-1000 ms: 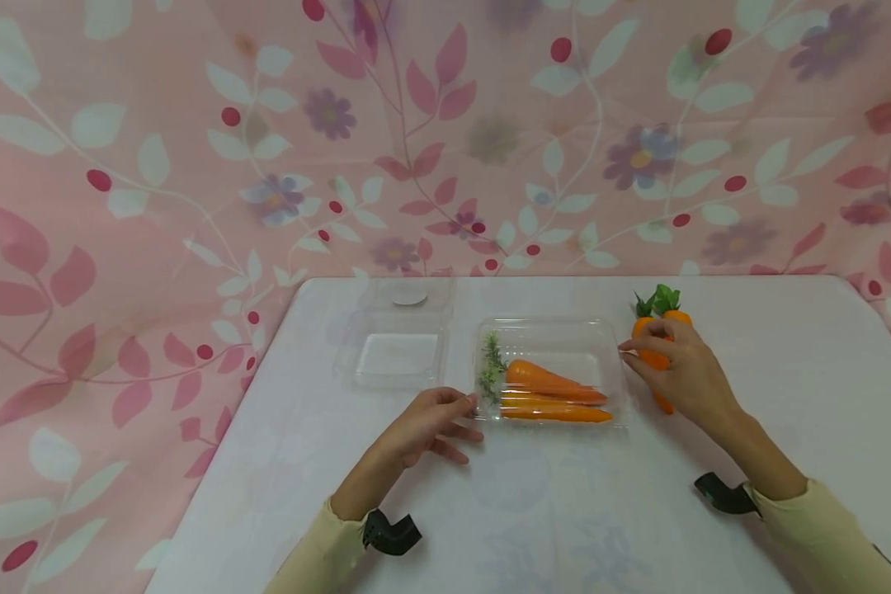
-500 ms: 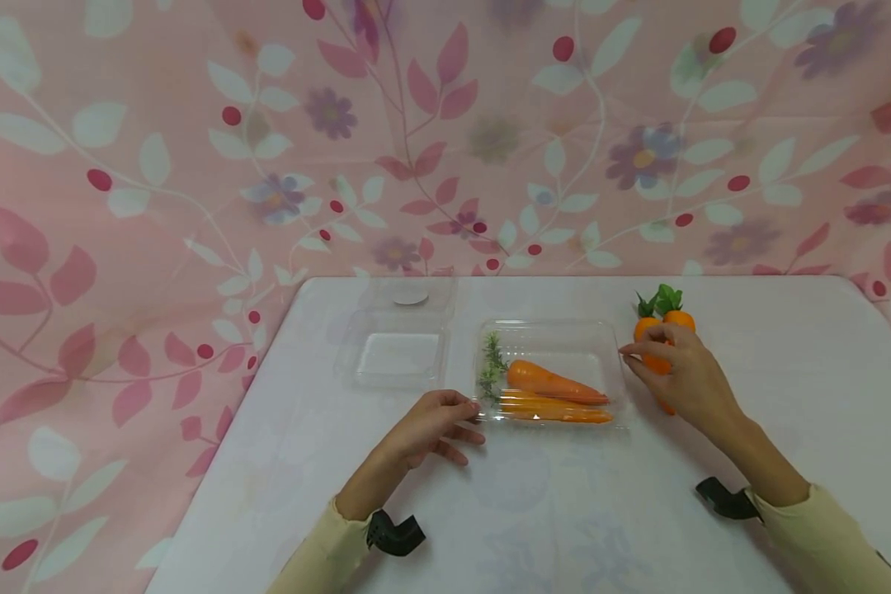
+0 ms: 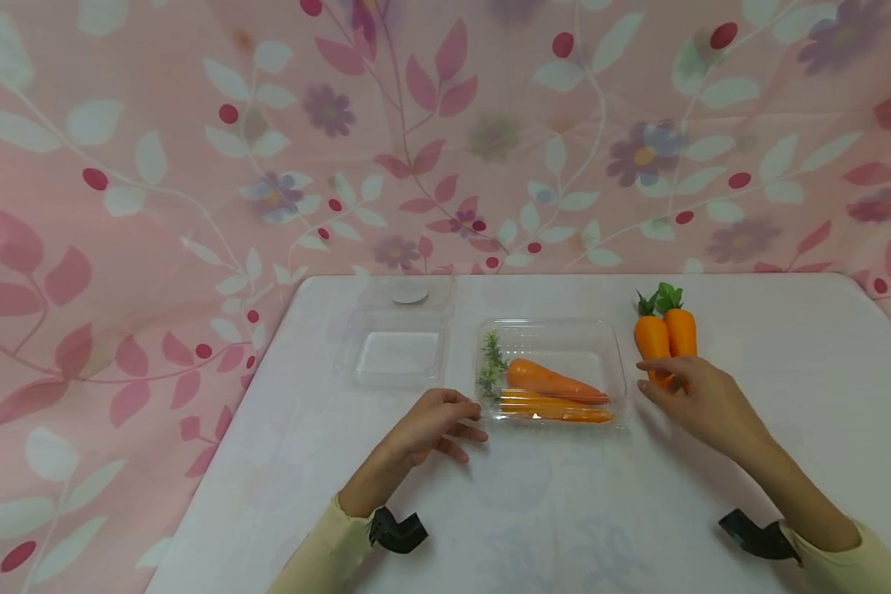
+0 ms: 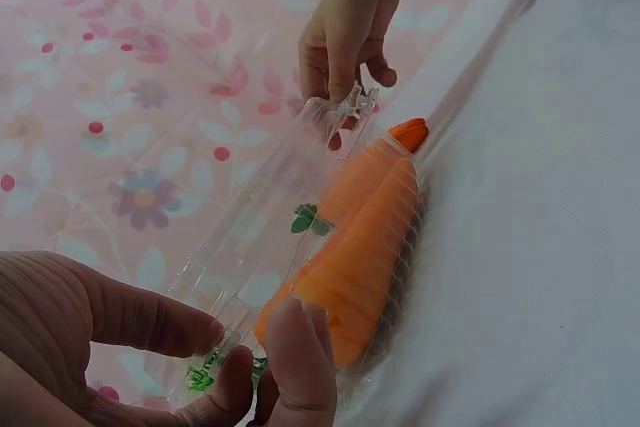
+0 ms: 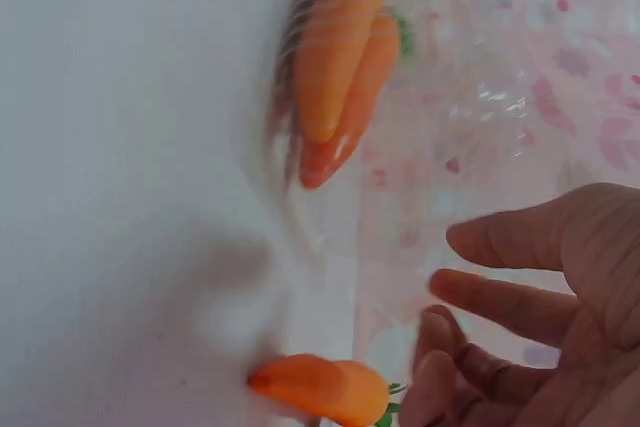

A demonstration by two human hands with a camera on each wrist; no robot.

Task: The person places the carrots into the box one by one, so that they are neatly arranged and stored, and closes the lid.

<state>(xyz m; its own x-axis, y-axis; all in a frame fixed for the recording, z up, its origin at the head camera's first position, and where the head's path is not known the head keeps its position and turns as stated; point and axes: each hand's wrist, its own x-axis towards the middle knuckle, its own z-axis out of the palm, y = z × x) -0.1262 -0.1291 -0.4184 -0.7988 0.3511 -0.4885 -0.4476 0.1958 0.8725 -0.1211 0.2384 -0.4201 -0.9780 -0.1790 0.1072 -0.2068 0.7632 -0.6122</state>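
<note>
A closed clear plastic box (image 3: 564, 345) holds carrots (image 3: 553, 381) with green tops toward its left end. My left hand (image 3: 426, 429) pinches the box's near left corner between thumb and forefinger; in the left wrist view the left hand (image 4: 150, 337) is at the leafy end. My right hand (image 3: 713, 408) is just right of the box, apart from it, its fingers loosely bent around nothing. Beyond it, two loose carrots (image 3: 651, 337) lie side by side, their lower ends partly hidden by that hand. The right wrist view shows the right hand (image 5: 540, 317) with thumb and forefinger apart.
An empty clear container (image 3: 397, 355) with its lid (image 3: 416, 290) folded back stands at the left of the white table (image 3: 549, 511). A pink floral cloth (image 3: 416, 124) hangs behind the table.
My right hand has let go of the box's right edge and moved right and toward me, uncovering more of the loose carrots. My left hand has stayed at its corner.
</note>
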